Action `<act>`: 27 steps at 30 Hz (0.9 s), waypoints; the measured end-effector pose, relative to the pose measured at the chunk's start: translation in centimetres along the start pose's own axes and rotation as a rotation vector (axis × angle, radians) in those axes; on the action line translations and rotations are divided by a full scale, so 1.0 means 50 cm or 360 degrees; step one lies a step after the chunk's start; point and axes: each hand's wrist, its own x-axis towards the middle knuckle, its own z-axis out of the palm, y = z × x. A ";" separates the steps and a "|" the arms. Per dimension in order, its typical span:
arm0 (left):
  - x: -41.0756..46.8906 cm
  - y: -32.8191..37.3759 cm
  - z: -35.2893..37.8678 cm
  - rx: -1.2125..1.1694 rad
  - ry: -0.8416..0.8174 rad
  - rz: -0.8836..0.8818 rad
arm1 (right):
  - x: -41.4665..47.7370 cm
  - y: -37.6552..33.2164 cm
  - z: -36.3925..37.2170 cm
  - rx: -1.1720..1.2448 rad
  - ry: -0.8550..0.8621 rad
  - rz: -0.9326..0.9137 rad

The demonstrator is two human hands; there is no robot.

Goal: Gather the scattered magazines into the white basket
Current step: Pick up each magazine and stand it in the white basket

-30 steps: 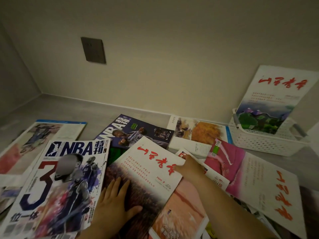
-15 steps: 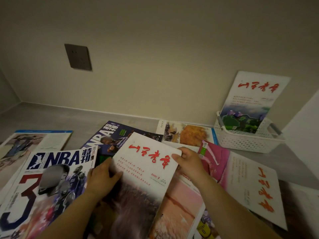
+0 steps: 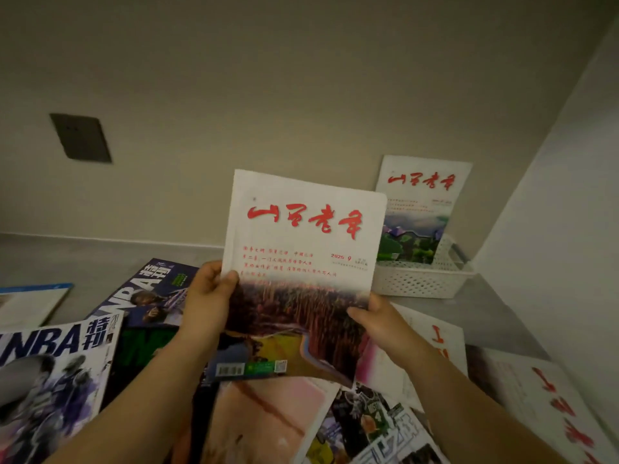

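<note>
All positions are given relative to the white basket [image 3: 420, 279], which sits on the grey counter [image 3: 469, 316] against the back wall near the right corner. Far to its left, a blue-edged magazine [image 3: 30, 303] lies flat at the frame edge. Nearer, still left of the basket, a basketball magazine [image 3: 50, 380] and a dark basketball magazine [image 3: 150, 293] lie overlapped and askew, apparently scattered and not yet gathered. Just left of the basket and raised off the pile, the white magazine [image 3: 301, 262] is held upright with its cover facing the camera. The left hand [image 3: 206, 299] pinches its left edge, thumb on the cover and fingers behind; the right hand [image 3: 378, 321] pinches its lower right edge the same way. A grip on both edges keeps the thin magazine flat and from sagging, which should suit sliding it in on end. Inside the basket one red-titled magazine [image 3: 418, 209] stands leaning on the wall, the likely pattern for the rest. In front of the basket and to its right, more magazines [image 3: 552, 406] lie loose. The task appears to be at an early stage.
</note>
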 end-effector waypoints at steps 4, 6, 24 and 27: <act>-0.004 0.054 0.103 0.0072 -0.0031 0.0213 | 0.004 -0.009 -0.098 -0.0058 0.0208 -0.0058; 0.004 0.076 0.150 0.0199 -0.0051 0.0282 | 0.015 -0.015 -0.155 -0.0075 0.0328 -0.0102; 0.172 0.072 0.561 0.0691 0.0146 0.0394 | 0.254 0.025 -0.497 0.0214 0.0859 -0.0260; 0.186 0.049 0.596 0.0816 0.0205 0.0408 | 0.298 0.058 -0.519 0.0205 0.0872 -0.0156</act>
